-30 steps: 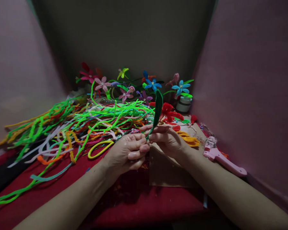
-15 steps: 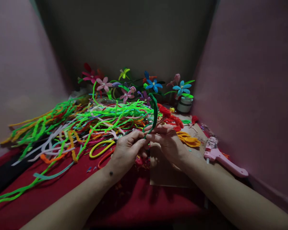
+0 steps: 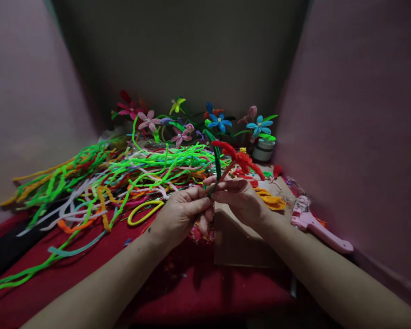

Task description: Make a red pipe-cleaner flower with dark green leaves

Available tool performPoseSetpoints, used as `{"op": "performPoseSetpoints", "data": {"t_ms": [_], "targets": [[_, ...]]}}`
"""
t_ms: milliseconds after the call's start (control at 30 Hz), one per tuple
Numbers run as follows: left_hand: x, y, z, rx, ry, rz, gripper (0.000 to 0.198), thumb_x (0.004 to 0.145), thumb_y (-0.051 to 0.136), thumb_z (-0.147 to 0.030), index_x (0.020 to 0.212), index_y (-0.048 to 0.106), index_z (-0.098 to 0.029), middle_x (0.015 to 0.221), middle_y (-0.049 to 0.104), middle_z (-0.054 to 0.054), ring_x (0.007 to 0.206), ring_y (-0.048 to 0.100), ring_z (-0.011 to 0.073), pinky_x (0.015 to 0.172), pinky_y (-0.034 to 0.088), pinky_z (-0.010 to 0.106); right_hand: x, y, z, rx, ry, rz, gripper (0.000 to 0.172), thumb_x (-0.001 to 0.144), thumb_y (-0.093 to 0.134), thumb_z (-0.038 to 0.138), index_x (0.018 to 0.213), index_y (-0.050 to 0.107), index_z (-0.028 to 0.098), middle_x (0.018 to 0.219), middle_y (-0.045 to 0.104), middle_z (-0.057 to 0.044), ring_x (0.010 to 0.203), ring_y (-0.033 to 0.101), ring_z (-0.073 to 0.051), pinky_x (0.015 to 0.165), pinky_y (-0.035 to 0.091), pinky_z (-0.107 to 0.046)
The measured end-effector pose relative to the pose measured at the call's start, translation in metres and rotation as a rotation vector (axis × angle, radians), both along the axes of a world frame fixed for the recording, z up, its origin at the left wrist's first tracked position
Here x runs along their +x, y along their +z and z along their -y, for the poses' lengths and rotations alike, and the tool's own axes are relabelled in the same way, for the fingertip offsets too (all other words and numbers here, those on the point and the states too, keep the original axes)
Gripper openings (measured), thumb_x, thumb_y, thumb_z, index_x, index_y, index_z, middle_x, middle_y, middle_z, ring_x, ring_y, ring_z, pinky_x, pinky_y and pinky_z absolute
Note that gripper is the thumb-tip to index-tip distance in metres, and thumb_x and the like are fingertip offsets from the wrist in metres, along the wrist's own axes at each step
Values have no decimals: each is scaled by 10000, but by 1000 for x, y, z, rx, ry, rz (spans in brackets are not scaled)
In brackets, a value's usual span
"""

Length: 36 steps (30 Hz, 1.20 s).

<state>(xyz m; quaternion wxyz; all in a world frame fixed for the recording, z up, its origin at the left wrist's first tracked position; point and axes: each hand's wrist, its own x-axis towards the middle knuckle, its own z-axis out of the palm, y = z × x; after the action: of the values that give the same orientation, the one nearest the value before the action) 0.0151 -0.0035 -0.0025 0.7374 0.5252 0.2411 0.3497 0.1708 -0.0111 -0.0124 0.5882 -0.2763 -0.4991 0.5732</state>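
Both my hands meet above the red cloth, pinching the stem of a red pipe-cleaner flower. The flower head leans up to the right, past my fingers. A dark green pipe-cleaner leaf rises beside the stem from the same pinch point. My left hand is closed on the lower end of the stem. My right hand grips it just above, thumb and forefinger pressed together. The stem's lowest part is hidden by my fingers.
Loose pipe cleaners in many colours heap at the left and centre. Finished flowers stand along the back, near a white jar. At right lie a pink glue gun, a cardboard sheet and an orange bundle. Yellow-handled scissors lie left.
The red flower has turned and shows more of its spread petals. The green leaf has shifted slightly left. Both hands stay together on the stem.
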Motion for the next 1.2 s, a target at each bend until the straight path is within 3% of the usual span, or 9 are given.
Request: {"op": "performPoseSetpoints", "data": {"t_ms": [200, 300, 400, 533, 667, 767, 833, 1033, 1200], "targets": [[-2, -5, -2, -137, -156, 132, 115, 796, 583, -212, 754, 582, -105, 458, 538, -36, 253, 374, 42, 295, 416, 184, 5, 2, -1, 96, 96, 58, 136, 660, 717, 153, 763, 739, 240, 980, 687, -8, 876, 626, -185, 849, 465, -371], [-4, -5, -4, -139, -216, 149, 132, 801, 574, -226, 743, 576, -107, 436, 522, -43, 238, 337, 34, 283, 404, 180, 4, 3, -1, 86, 115, 76, 166, 652, 718, 142, 792, 735, 230, 921, 697, -15, 885, 623, -195, 842, 462, -376], [-5, -1, -4, -56, -174, 43, 179, 812, 560, -260, 705, 560, -117, 470, 556, -24, 266, 395, 42, 325, 396, 174, 1, 1, 0, 42, 53, 35, 135, 632, 731, 156, 748, 728, 224, 824, 698, -2, 834, 623, -187, 831, 454, -372], [-4, 2, -1, 295, 63, -285, 204, 833, 520, -276, 694, 567, -134, 591, 604, 4, 440, 553, 89, 462, 429, 197, -4, -2, 0, -34, -43, -19, 208, 625, 734, 169, 821, 713, 236, 729, 674, 18, 708, 611, -164, 746, 457, -351], [-3, -12, 0, 946, 471, -574, 116, 803, 555, -254, 838, 619, -164, 736, 642, 30, 671, 600, 139, 644, 436, 238, -8, -4, 0, -74, -171, -8, 162, 615, 739, 169, 760, 699, 230, 721, 648, 28, 706, 588, -152, 720, 448, -322], [-5, -21, -2, 1207, 522, -645, 157, 848, 484, -236, 867, 626, -170, 748, 640, 39, 661, 586, 129, 639, 414, 232, -9, -3, 2, -30, -217, 89, 44, 643, 723, 198, 657, 685, 215, 693, 642, 19, 731, 586, -160, 797, 439, -343], [-6, -20, -3, 1166, 514, -636, 162, 854, 474, -226, 844, 627, -172, 687, 615, 17, 598, 564, 109, 595, 405, 215, -8, -2, 2, 5, -211, 140, 36, 656, 717, 237, 682, 699, 219, 704, 657, 8, 735, 593, -170, 814, 440, -358], [-2, -2, -1, 456, 273, -356, 149, 821, 515, -251, 717, 569, -159, 551, 540, -38, 403, 509, 76, 430, 402, 190, -6, -3, 1, -24, -145, 109, 196, 651, 728, 247, 847, 728, 236, 751, 693, 3, 723, 607, -160, 760, 446, -340], [0, -2, -3, 136, 93, -124, 169, 798, 565, -246, 671, 536, -139, 496, 558, -31, 339, 472, 56, 378, 367, 165, -8, -5, 1, -28, -135, 33, 164, 633, 741, 210, 795, 737, 236, 748, 697, 8, 735, 604, -151, 793, 447, -345]]}}
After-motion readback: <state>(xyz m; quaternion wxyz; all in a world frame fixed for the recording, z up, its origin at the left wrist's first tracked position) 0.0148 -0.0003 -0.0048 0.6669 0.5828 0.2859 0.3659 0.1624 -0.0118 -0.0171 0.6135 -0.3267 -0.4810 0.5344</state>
